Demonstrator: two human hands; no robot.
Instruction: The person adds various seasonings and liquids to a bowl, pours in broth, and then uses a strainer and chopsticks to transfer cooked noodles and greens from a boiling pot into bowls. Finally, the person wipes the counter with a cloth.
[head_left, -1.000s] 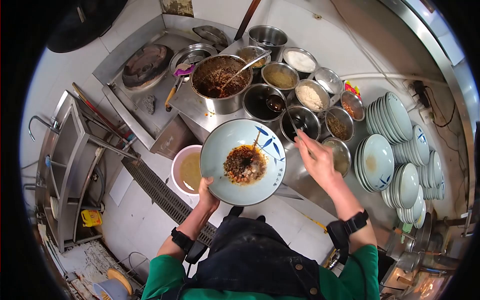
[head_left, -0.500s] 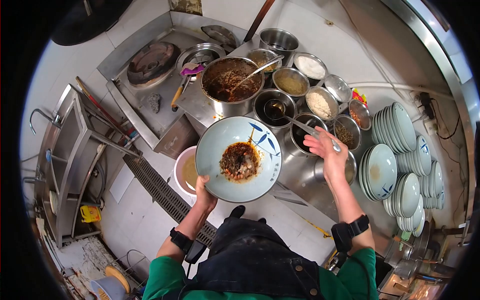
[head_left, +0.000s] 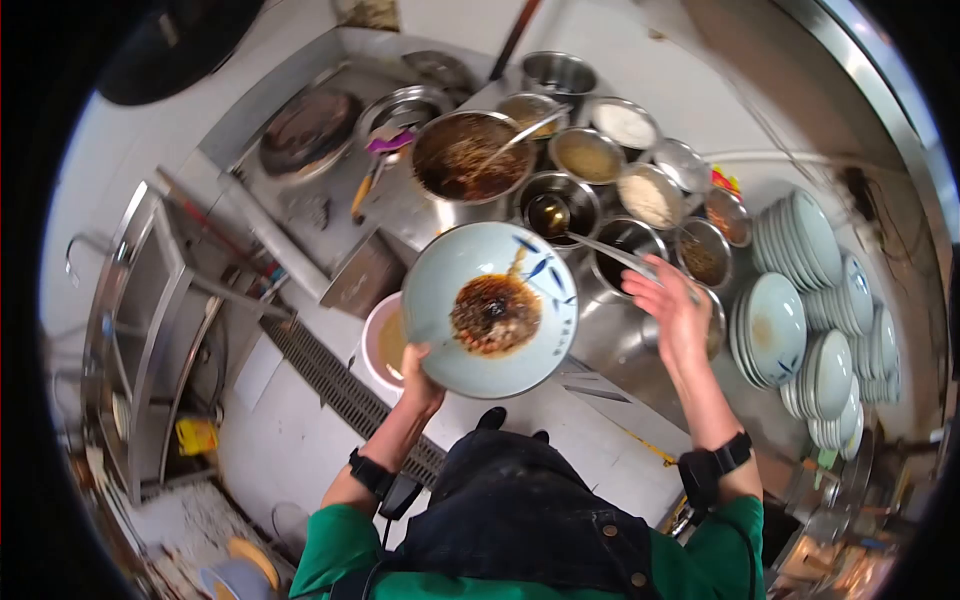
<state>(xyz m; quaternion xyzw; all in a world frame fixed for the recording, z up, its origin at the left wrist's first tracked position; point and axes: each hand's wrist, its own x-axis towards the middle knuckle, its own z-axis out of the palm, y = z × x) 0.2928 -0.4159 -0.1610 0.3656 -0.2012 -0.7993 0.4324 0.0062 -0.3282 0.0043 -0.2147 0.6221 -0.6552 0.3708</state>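
My left hand (head_left: 422, 382) is closed on the rim of a wide pale blue-green bowl (head_left: 440, 345) with blue leaf marks. Its thumb lies over the near left edge. In the bowl sits a dark mix of seasonings (head_left: 496, 312) with reddish and pale bits. My right hand (head_left: 672, 305) loosely holds the handle of a metal ladle (head_left: 612, 252), fingers partly stretched out beneath it. The ladle's bowl end is inside a steel pot of dark liquid (head_left: 530, 188). More pots stand around that hand, one below its wrist.
A large pot of red-brown chili sauce (head_left: 445, 165) holds another spoon. Several steel containers of powders and seasonings, such as a white one (head_left: 625, 122), crowd the counter. Stacked bowls (head_left: 775, 325) stand to the right. A pink-rimmed bucket (head_left: 376, 355) is below left, beside a floor grate (head_left: 350, 385).
The whole view has shifted slightly, with most things a little further right. The mix in the bowl shows a darker middle. Both hands keep nearly the same place relative to bowl and ladle.
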